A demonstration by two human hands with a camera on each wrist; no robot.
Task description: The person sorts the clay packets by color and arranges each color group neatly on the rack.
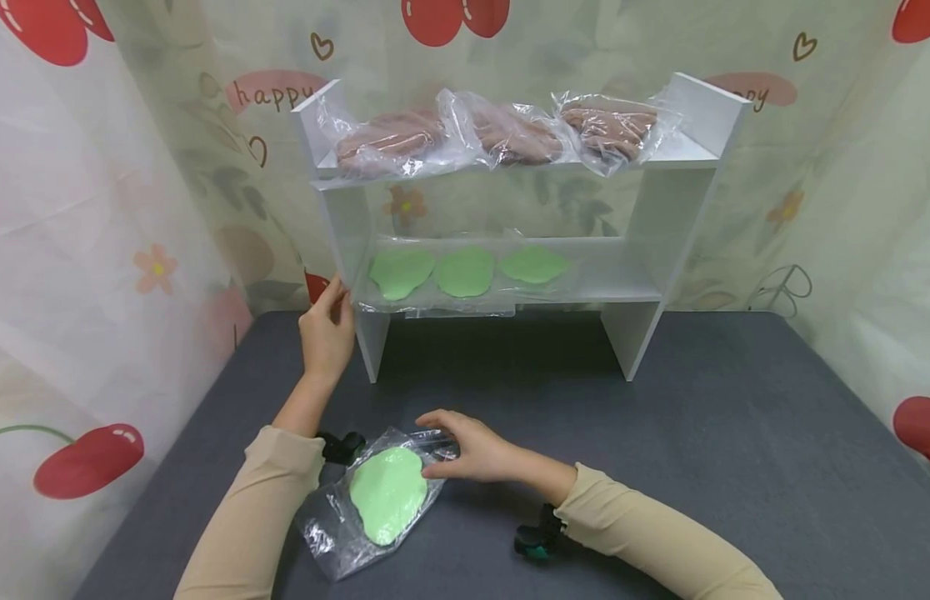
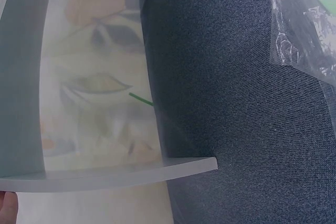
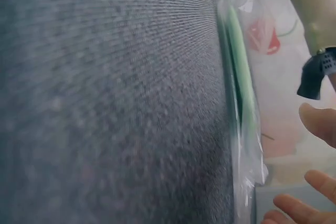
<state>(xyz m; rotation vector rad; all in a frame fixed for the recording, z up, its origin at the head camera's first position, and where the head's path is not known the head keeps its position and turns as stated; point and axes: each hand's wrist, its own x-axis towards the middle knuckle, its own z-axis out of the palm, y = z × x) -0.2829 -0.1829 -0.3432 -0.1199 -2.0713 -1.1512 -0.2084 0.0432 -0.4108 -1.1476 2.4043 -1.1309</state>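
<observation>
My left hand [image 1: 327,332] touches the outer left side of a white two-tier shelf [image 1: 660,287]; in the left wrist view only fingertips [image 2: 7,208] show beside its panel. My right hand [image 1: 476,450] hovers, fingers apart, at the right side of a clear plastic bag [image 1: 324,537] lying on the table. Inside that bag is a flat, wavy-edged green leaf-shaped piece [image 1: 388,496]. The right wrist view shows the green piece [image 3: 242,72] edge-on, with the spread fingers [image 3: 296,208] apart from the bag.
Three similar green pieces [image 1: 465,272] in clear wrapping lie in a row on the lower shelf. Three clear bags of brown, ridged pieces [image 1: 611,129] rest on the top shelf. A dark grey table [image 1: 735,467] extends to the right. Printed curtains [image 1: 97,275] stand around it.
</observation>
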